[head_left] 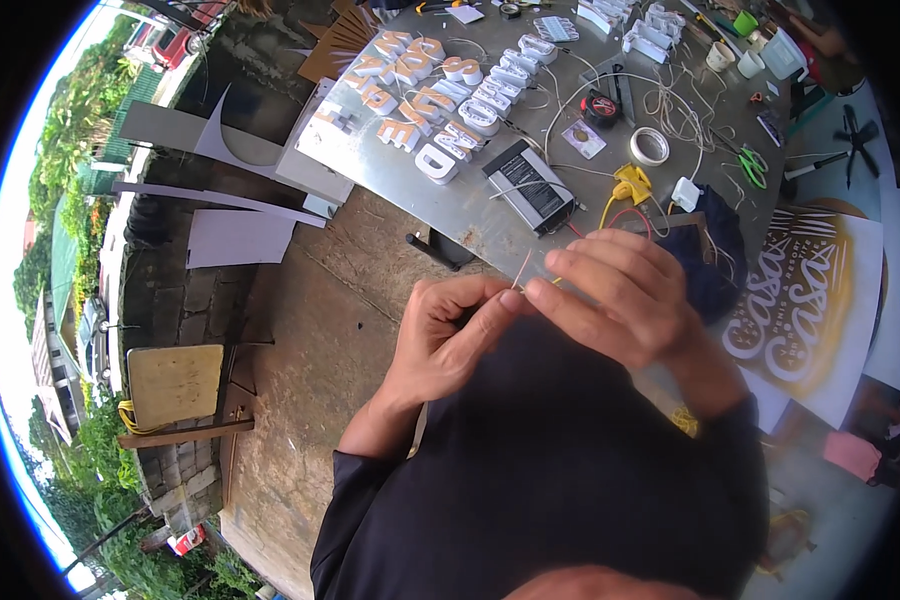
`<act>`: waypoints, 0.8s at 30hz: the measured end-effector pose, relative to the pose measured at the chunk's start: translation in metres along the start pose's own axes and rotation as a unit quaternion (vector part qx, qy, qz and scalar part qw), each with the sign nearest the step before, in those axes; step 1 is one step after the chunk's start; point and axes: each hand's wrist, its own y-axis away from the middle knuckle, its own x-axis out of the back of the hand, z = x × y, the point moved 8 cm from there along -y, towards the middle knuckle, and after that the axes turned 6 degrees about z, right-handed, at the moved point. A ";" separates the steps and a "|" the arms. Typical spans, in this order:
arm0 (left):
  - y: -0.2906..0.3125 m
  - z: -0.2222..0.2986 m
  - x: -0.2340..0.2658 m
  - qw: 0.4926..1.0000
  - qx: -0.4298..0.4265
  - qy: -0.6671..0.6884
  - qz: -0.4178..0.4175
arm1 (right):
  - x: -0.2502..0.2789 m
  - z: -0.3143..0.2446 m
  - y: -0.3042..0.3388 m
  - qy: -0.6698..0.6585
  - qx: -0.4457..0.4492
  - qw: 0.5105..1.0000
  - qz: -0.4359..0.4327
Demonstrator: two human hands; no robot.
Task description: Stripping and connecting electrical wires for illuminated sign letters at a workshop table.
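At a metal counter (pixel 400 190), we appear to be at a wire-handling step, the next move calling for a steady, fine grip. Before our dark shirt (pixel 570 460), our right hand (pixel 630 300) and left hand (pixel 445 335) angle inward, close together; the left fingers (pixel 495 312) pinch a thin pale wire (pixel 522 268) near the counter's edge, while the right fingers' (pixel 575 310) hold we cannot tell.

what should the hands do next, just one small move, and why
Perhaps bring the right hand onto the thin wire, just beyond where the left hand pinches it: the wire juts out past that pinch, and the right fingertips are close beside it.
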 end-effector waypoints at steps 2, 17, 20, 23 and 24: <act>-0.003 -0.003 0.008 1.000 0.001 -0.001 -0.025 | -0.008 -0.007 -0.005 0.033 0.028 0.999 -0.022; -0.020 0.029 0.076 0.930 -0.338 -0.142 0.019 | -0.086 0.015 -0.002 -0.278 -0.516 0.804 -0.097; -0.027 0.015 0.084 0.958 -0.275 -0.076 -0.025 | -0.097 0.009 0.014 -0.401 -0.621 0.671 -0.062; -0.035 -0.012 0.094 0.981 -0.119 0.139 -0.059 | -0.076 0.004 -0.013 -0.225 -0.478 0.848 -0.045; -0.036 -0.017 0.093 0.979 -0.050 0.177 -0.089 | -0.058 -0.019 -0.041 0.017 -0.246 0.968 -0.037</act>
